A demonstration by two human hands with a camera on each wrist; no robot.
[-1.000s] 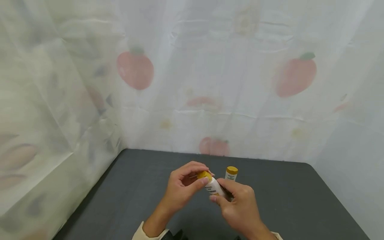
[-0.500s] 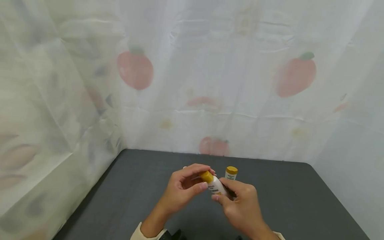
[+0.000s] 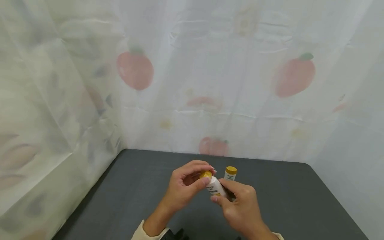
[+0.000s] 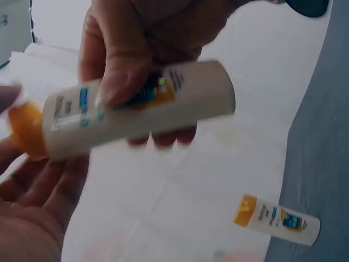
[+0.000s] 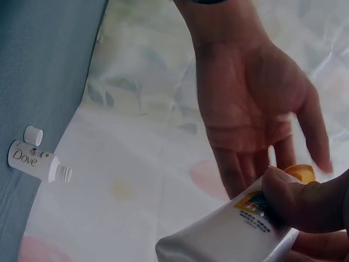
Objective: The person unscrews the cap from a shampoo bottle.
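Now both hands (image 3: pixel 210 193) on yellow-capped bottle (image 3: pixel 213 186).

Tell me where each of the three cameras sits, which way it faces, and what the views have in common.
Head: worn high, facing forward and down at the dark table; shows the left hand on the yellow cap and the right hand holding the white bottle.
Left wrist: faces across to the right hand gripping the bottle; own palm at lower left.
Right wrist: faces the left hand beside the cap; own thumb on the bottle; an uncapped tube lies behind.
Shared: head and left wrist both show the second bottle.
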